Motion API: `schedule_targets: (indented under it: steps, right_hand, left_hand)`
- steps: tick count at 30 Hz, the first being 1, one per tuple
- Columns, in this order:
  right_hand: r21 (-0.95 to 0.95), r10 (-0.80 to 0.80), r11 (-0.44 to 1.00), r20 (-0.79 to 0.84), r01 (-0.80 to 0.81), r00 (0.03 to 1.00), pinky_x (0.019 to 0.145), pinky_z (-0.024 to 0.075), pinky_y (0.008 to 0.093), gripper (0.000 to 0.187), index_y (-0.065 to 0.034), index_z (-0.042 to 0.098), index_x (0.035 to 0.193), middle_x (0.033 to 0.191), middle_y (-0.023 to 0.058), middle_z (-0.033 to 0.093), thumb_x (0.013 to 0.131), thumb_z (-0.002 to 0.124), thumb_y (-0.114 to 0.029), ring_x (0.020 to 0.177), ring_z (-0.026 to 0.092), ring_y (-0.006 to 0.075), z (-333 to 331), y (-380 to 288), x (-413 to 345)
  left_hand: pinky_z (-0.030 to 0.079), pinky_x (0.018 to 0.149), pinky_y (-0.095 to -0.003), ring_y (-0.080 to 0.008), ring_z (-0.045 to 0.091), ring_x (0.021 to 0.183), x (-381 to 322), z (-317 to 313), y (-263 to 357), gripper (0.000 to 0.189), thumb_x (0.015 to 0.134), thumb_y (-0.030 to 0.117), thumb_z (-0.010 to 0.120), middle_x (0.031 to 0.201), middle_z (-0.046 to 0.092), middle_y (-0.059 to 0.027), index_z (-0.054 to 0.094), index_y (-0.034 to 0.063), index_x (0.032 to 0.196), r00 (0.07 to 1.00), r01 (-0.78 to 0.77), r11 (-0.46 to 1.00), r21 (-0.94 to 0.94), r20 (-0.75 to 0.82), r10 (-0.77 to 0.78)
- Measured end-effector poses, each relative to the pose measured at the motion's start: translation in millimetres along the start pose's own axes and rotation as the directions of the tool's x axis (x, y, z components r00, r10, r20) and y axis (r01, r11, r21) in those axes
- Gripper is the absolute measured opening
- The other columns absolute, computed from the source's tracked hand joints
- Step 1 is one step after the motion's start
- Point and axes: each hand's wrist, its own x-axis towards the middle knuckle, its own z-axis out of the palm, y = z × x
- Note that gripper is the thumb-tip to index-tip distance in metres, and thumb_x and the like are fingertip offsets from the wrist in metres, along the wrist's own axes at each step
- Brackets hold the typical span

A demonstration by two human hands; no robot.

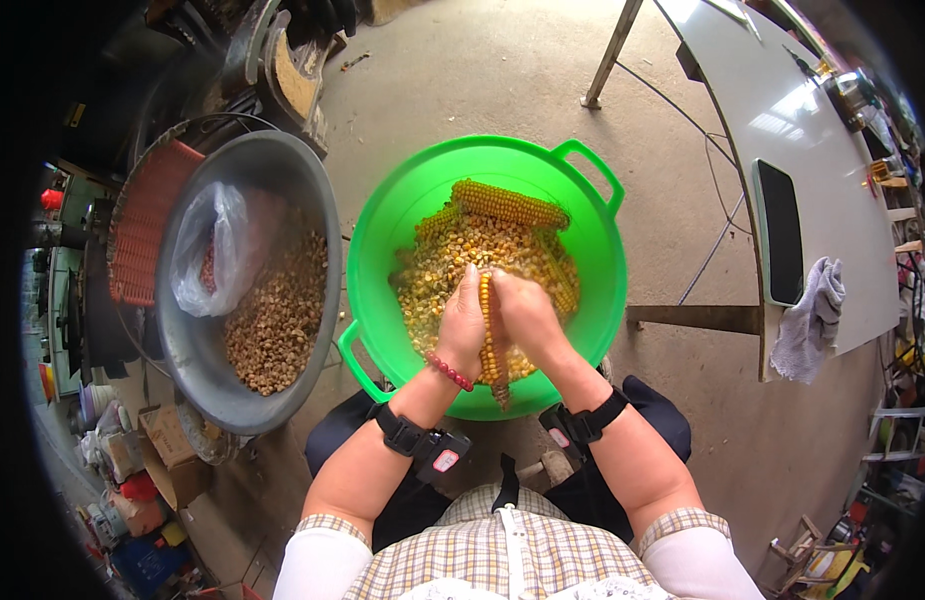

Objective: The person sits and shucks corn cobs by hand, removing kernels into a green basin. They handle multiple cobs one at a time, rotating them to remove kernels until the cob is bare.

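Both hands are over a bright green plastic basin point(402, 187) that rests between my knees. My left hand point(462, 326) grips a partly shelled corn cob point(493, 337) along its left side. Yellow kernels remain in rows on that side, while the right side shows bare reddish-brown core. My right hand point(527, 311) is closed against the cob's upper right part, its fingertips mostly hidden. Beneath lie loose corn kernels point(462, 244) in a heap. A full corn ear point(511, 204) lies across the heap's far side, and other ears are partly buried at left and right.
At left, a grey basin point(320, 187) holds brown nuts or pods point(275, 330) and a clear plastic bag point(211, 262); a red woven basket point(151, 225) is behind it. A table point(830, 195) at right carries a phone point(779, 232) and a grey cloth point(810, 322). Its metal leg point(608, 60) meets the floor.
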Motion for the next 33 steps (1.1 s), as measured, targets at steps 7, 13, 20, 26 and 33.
schedule_targets:
  steps: [7,13,20,26,33]
  right_hand:
    - [-0.381,-0.289,0.894,-0.084,0.237,0.954,0.065,0.0458,0.0395,0.031,0.0024,0.061,0.084,0.08,0.0179,0.063,0.092,0.045,-0.022,0.071,0.059,0.0339,-10,-5,2]
    - [-0.387,-0.454,0.835,-0.085,0.391,0.887,0.081,0.0445,0.0403,0.019,0.0001,0.064,0.091,0.092,0.0147,0.063,0.088,0.053,-0.015,0.093,0.057,0.0329,-15,-5,5]
    - [0.197,-0.022,0.98,0.162,-0.01,0.986,0.072,0.0467,0.0332,0.023,-0.0002,0.059,0.106,0.093,0.0153,0.062,0.093,0.048,-0.016,0.079,0.059,0.0272,-6,-8,3]
    - [0.006,-0.206,0.978,-0.085,0.207,0.975,0.068,0.045,0.0347,0.021,0.0006,0.055,0.095,0.08,0.0166,0.059,0.095,0.044,-0.018,0.072,0.057,0.0273,11,-4,-2]
    - [0.493,0.13,0.85,0.147,-0.187,0.981,0.05,0.0375,0.0214,0.023,-0.0048,0.056,0.101,0.07,-0.0013,0.051,0.097,0.041,-0.022,0.057,0.045,0.0057,1,-6,-1]
  left_hand:
    - [0.044,0.042,-0.0271,-0.0122,0.053,0.051,-3,6,15,0.039,0.096,0.044,0.041,0.07,0.058,-0.001,0.056,0.0102,0.086,0.998,-0.058,0.997,0.05,-0.03,0.059]
    - [0.044,0.043,-0.0254,-0.0101,0.054,0.054,-8,6,24,0.036,0.093,0.045,0.045,0.069,0.056,0.0,0.056,0.0109,0.087,0.997,0.032,0.997,0.073,-0.077,-0.026]
    - [0.046,0.05,-0.0249,-0.01,0.055,0.06,-7,5,16,0.034,0.094,0.042,0.046,0.074,0.058,0.0005,0.057,0.0097,0.092,0.999,0.019,1.0,0.009,0.041,-0.02]
    - [0.049,0.067,-0.0246,-0.0101,0.058,0.075,-7,9,8,0.031,0.096,0.036,0.045,0.084,0.06,-0.0003,0.058,0.0078,0.097,0.998,-0.048,0.998,0.04,-0.041,0.05]
    - [0.043,0.041,-0.0243,-0.009,0.051,0.049,-11,11,16,0.036,0.095,0.044,0.041,0.063,0.054,0.003,0.056,0.0132,0.085,0.997,0.075,0.997,0.025,0.008,-0.075]
